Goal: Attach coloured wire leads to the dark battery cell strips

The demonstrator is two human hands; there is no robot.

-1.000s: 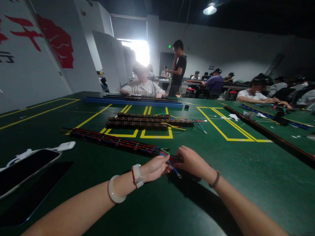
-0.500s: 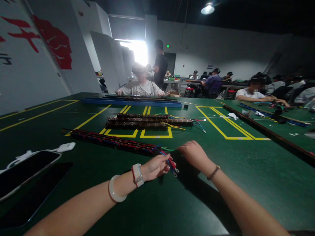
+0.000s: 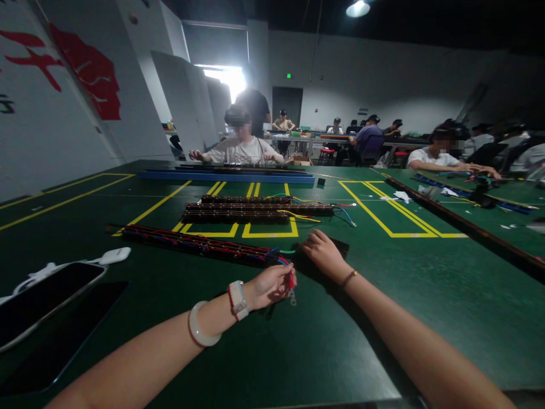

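Head view: left hand (image 3: 272,286) closed on wires (image 3: 292,280), right hand (image 3: 324,257) half-curled.

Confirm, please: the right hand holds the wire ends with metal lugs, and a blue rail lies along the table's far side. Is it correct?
Wrong hand: in the head view, the left hand, not the right hand, holds the wire ends with metal lugs. The blue rail does lie along the far side of the table.

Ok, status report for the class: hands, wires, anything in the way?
Left hand gripping ring-terminal wires. Right hand by green wire, grip unclear. Wired strips on table; separate stack beyond.
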